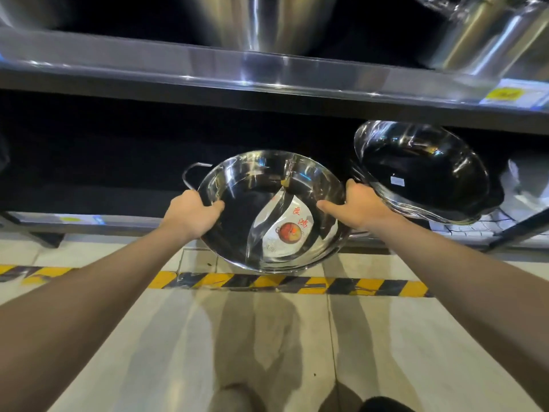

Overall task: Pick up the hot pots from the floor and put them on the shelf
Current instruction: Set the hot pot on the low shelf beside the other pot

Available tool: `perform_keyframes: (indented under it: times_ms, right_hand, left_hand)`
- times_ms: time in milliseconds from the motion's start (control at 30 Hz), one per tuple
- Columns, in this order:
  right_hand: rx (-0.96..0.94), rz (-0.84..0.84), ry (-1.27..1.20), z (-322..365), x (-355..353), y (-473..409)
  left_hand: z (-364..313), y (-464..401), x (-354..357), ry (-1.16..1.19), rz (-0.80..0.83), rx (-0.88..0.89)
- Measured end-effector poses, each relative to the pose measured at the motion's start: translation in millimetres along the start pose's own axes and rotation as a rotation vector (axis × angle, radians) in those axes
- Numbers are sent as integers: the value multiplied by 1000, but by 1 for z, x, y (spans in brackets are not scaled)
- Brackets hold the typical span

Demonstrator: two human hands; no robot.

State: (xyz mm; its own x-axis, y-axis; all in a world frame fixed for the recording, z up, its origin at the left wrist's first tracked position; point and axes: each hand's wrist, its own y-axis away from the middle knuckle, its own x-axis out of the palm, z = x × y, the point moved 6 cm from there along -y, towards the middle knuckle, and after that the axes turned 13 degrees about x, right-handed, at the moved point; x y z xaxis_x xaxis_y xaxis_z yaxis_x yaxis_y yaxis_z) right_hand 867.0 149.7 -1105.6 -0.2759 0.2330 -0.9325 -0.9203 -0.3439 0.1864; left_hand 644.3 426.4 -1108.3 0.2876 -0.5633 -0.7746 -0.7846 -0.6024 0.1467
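Note:
I hold a shiny steel hot pot [261, 185] with an S-shaped divider and a white paper label with a red picture inside. My left hand [191, 214] grips its left rim, my right hand [358, 208] grips its right rim. The pot is tilted toward me, half over the front edge of the low shelf [98, 220], with a wire handle sticking out at its upper left. To the right, a stack of similar hot pots [421, 173] leans tilted on the same low shelf.
A steel upper shelf [208, 69] runs across above, bearing large steel stockpots [487, 34] and a yellow price tag. Yellow-black hazard tape [282, 282] crosses the pale tiled floor in front of the shelf. My shoes show at the bottom edge.

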Motion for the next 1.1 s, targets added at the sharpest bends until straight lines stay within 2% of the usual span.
perform_keyframes:
  times_ms: [233,367,500,667,767,1100]
  right_hand:
    - [-58,-44,43,-2,-10,11]
    - [-70,-138,77,-3,-30,61]
    - [-42,1,66,6,-5,128]
    - [22,24,12,23,10,134]
    - [-22,-7,51,24,14,115]
    - [-40,-60,58,37,41,39]
  left_hand:
    - [-4,8,-3,-6,45,57]
    - [-10,36,-3,67,159,225]
    - [-14,58,-4,105,259,296]
    - [-15,63,8,-65,158,276]
    - [-19,57,16,-160,82,282]
    - [8,-6,24,-188,5,265]
